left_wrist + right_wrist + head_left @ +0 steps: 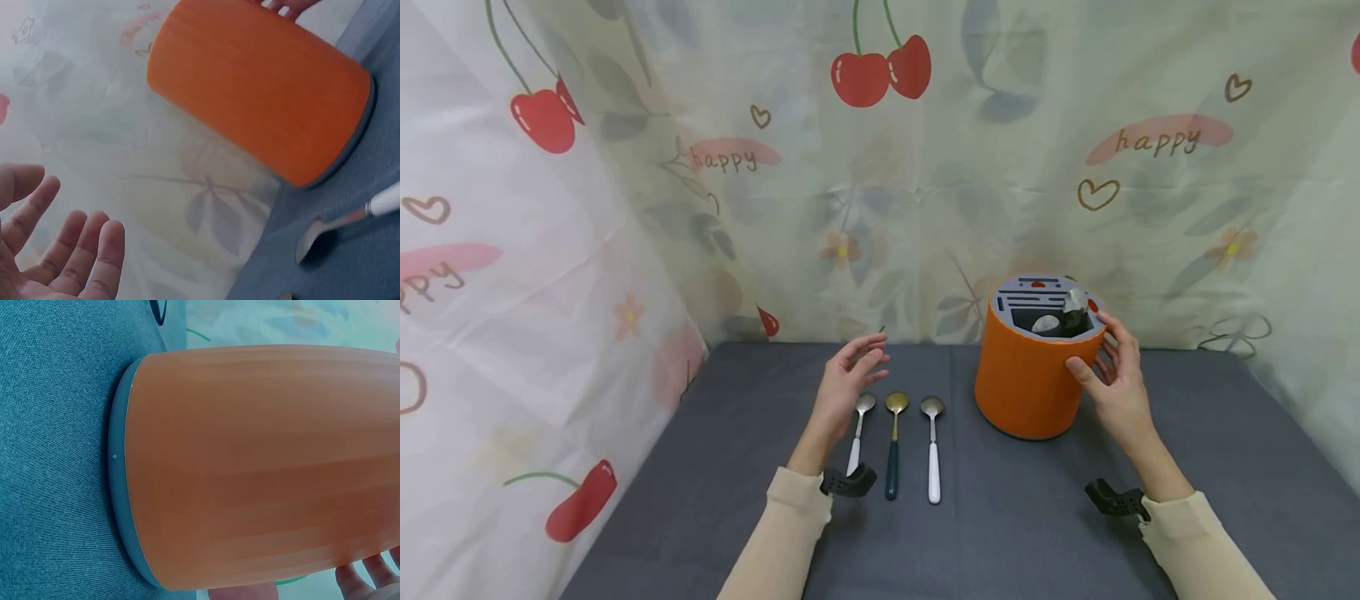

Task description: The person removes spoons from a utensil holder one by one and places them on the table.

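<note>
My right hand (1116,387) holds the upper right side of an orange cylindrical utensil holder (1026,383), thumb on the front and fingers round the side near the rim. The holder stands upright; its grey top has slots and a larger compartment with a silvery rounded thing and a black thing inside. My left hand (847,379) hovers left of the holder with loosely bent fingers, holding nothing. Below it lie three spoons: one with a white handle (854,454) partly hidden by the left wrist, a gold one with a dark green handle (892,467), and another white-handled spoon (933,467).
A dark grey cloth (1015,525) covers the table. Behind and to the left hangs a pale curtain (917,233) printed with cherries, hearts and leaves, meeting the table's back edge close behind the holder. Each wrist wears a black band mount (850,481).
</note>
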Action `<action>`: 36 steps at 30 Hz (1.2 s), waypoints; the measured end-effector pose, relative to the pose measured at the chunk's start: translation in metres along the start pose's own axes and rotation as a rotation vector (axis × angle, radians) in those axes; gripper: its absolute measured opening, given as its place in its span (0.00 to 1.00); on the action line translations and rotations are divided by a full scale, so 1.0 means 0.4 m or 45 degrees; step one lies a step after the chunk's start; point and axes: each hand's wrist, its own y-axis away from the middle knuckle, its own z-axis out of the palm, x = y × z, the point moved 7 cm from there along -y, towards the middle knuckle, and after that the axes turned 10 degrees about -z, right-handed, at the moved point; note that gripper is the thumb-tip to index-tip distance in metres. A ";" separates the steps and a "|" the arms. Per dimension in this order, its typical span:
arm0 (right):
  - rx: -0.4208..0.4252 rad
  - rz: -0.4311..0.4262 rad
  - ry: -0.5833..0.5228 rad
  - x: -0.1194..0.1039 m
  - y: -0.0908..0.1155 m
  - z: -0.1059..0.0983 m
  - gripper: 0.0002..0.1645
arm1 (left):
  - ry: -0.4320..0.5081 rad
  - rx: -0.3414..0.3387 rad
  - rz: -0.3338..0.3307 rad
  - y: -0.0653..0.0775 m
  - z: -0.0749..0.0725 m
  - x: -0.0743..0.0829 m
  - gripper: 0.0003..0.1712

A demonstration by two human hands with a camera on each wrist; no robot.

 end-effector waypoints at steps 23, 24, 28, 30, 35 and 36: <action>0.012 -0.001 0.012 -0.004 0.000 0.001 0.45 | -0.068 -0.193 0.098 -0.055 0.158 0.106 0.22; 0.013 -0.003 0.013 -0.003 0.000 0.000 0.45 | -0.070 -0.203 0.099 -0.058 0.165 0.111 0.21; 0.015 -0.007 0.013 -0.001 -0.002 -0.002 0.45 | -0.084 -0.236 0.111 -0.072 0.193 0.127 0.22; 0.015 -0.007 0.012 0.001 -0.002 -0.003 0.45 | -0.092 -0.248 0.119 -0.078 0.204 0.134 0.22; 0.010 -0.006 0.007 0.003 -0.002 -0.001 0.45 | -0.101 -0.277 0.138 -0.088 0.230 0.147 0.22; 0.009 -0.005 0.006 0.004 -0.003 -0.001 0.46 | -0.104 -0.283 0.137 -0.091 0.235 0.148 0.22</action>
